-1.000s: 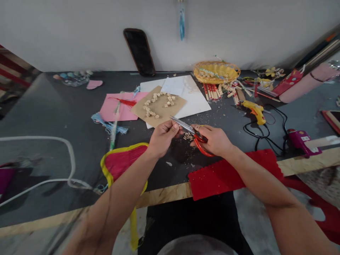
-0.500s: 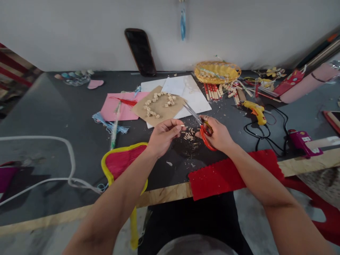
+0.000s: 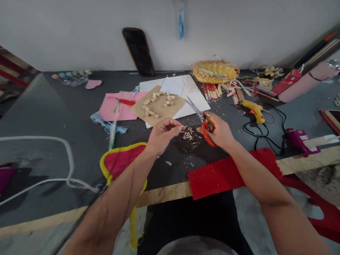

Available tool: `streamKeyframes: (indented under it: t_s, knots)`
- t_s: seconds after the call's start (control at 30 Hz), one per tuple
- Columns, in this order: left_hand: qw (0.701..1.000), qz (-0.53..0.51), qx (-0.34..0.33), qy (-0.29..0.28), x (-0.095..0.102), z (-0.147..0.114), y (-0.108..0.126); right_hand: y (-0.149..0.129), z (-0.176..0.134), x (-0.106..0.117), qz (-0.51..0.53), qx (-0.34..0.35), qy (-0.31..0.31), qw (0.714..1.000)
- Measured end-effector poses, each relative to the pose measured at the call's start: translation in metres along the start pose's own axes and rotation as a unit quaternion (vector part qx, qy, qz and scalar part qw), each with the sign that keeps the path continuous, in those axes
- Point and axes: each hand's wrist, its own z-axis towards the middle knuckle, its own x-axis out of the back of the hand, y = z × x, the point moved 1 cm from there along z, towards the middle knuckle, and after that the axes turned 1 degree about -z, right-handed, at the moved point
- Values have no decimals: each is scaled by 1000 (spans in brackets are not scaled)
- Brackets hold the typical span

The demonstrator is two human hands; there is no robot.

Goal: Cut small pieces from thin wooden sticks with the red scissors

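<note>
My left hand pinches a small pale stick piece, mostly covered by the fingertips. My right hand is closed round the red-handled scissors, whose long blades point up and left, nearly together. Between the hands lies a scatter of short pale stick pieces with fine crumbs. Beyond them a brown paper sheet bears a curved row of small clustered beige pieces. White sheets lie under the brown one.
A pink sheet with tassels lies left of the papers. A yellow basket stands at the back, matchstick-like sticks in front. At right are a yellow glue gun and its cord. Red felt covers the near edge; a phone leans on the wall.
The scissors have shifted slightly lower and their blades look closer together. My left hand still pinches the piece, now more hidden by its fingers. The view has shifted slightly.
</note>
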Motion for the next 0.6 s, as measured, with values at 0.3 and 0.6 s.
streamKeyframes:
  t_s: [0.3,0.6]
  knots:
    - [840,476,-221,-138,11,6,-14,3,-1,-7,0,1,-23,1000]
    - [817,510,-246,-106,18,8,-15,10,2,-8,-3,-17,-32,999]
